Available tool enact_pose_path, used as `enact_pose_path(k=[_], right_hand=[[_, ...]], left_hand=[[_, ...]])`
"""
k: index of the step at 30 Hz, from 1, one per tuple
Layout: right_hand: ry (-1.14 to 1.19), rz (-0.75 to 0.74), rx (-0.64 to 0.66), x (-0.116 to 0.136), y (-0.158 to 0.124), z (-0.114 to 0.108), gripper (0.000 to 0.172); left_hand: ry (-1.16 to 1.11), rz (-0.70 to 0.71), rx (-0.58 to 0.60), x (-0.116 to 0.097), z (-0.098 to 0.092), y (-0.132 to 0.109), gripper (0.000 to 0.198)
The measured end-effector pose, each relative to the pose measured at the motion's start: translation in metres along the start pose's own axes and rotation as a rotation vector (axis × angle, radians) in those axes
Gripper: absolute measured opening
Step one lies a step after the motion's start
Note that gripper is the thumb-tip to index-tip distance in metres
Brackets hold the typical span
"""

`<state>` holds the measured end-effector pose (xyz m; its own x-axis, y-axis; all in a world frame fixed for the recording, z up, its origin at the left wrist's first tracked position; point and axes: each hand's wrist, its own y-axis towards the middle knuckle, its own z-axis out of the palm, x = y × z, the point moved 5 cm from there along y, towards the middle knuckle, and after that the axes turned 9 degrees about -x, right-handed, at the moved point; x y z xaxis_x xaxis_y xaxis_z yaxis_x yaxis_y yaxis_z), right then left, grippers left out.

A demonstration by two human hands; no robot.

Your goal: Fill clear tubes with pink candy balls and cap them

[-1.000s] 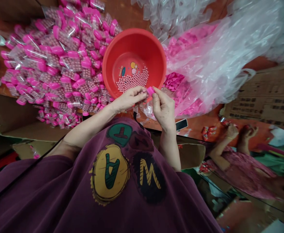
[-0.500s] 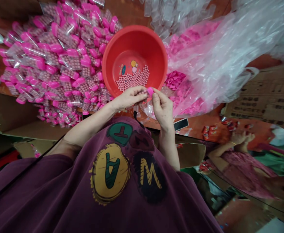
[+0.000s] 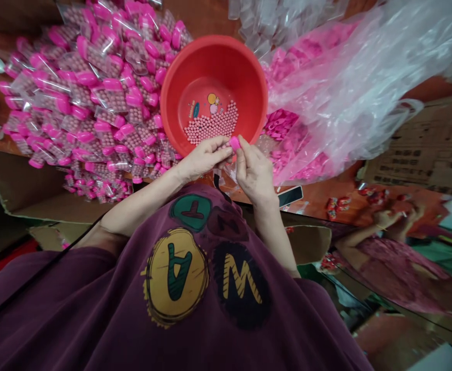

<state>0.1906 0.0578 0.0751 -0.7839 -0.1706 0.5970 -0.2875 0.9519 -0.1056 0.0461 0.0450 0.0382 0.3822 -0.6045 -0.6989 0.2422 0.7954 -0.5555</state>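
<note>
Both hands, left (image 3: pixel 204 157) and right (image 3: pixel 253 170), at the red basin's (image 3: pixel 171 111) near rim. Each grip pinched shut on one small pink cap (image 3: pixel 234 142). Pink beads (image 3: pixel 211 126) inside the basin.

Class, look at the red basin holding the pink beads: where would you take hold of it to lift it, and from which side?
Grip the red basin by its rolled rim, which gives fingers a lip. Come from above at the far edge: packets crowd its left, a plastic bag its right, and the left hand and right hand sit at the near rim.
</note>
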Motion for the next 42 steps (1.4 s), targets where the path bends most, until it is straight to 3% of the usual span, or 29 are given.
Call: enact_pose_path(k=[4, 7, 9, 12, 15, 18, 20, 23, 26, 30, 34, 38, 42], right_hand=[[-0.106, -0.062, 0.122, 0.000, -0.001, -0.004, 0.068], [0.027, -0.128, 0.131, 0.000, 0.001, -0.011, 0.062], [0.185, -0.109, 0.061, -0.004, 0.004, -0.011, 0.059], [0.408, 0.040, -0.113, -0.017, 0.005, 0.001, 0.064], [0.497, 0.156, -0.224, -0.022, 0.002, 0.014, 0.063], [0.355, 0.088, -0.186, -0.007, -0.001, 0.015, 0.047], [0.199, -0.006, -0.110, 0.005, -0.004, 0.012, 0.054], [0.007, -0.050, -0.029, 0.010, -0.007, 0.014, 0.080], [-0.103, -0.039, -0.063, 0.005, -0.010, 0.024, 0.077], [-0.099, -0.066, -0.147, 0.005, -0.012, 0.037, 0.062], [-0.117, 0.012, -0.185, 0.013, -0.015, 0.038, 0.052], [-0.093, 0.120, -0.069, 0.015, -0.010, 0.043, 0.050], [-0.072, 0.145, 0.021, 0.016, 0.001, 0.057, 0.042]], left_hand=[[0.071, 0.052, -0.019, -0.005, 0.000, -0.001, 0.050], [0.106, 0.059, -0.015, -0.013, -0.002, 0.000, 0.050], [0.109, 0.065, -0.011, -0.018, -0.004, 0.000, 0.050], [0.173, 0.123, -0.023, -0.021, -0.011, 0.002, 0.049], [0.244, 0.180, -0.058, -0.018, -0.016, 0.003, 0.048], [0.204, 0.152, -0.093, -0.010, -0.016, 0.003, 0.045], [0.139, 0.101, -0.134, -0.005, -0.013, 0.001, 0.041], [0.051, 0.044, -0.211, 0.000, -0.003, -0.005, 0.035], [0.020, 0.047, -0.277, 0.001, 0.005, -0.011, 0.030], [0.033, 0.067, -0.272, 0.006, 0.008, -0.016, 0.030], [0.156, 0.188, -0.293, 0.012, 0.002, -0.015, 0.030], [0.295, 0.326, -0.380, 0.022, -0.005, -0.006, 0.030], [0.436, 0.325, -0.405, 0.035, -0.023, 0.003, 0.030]])
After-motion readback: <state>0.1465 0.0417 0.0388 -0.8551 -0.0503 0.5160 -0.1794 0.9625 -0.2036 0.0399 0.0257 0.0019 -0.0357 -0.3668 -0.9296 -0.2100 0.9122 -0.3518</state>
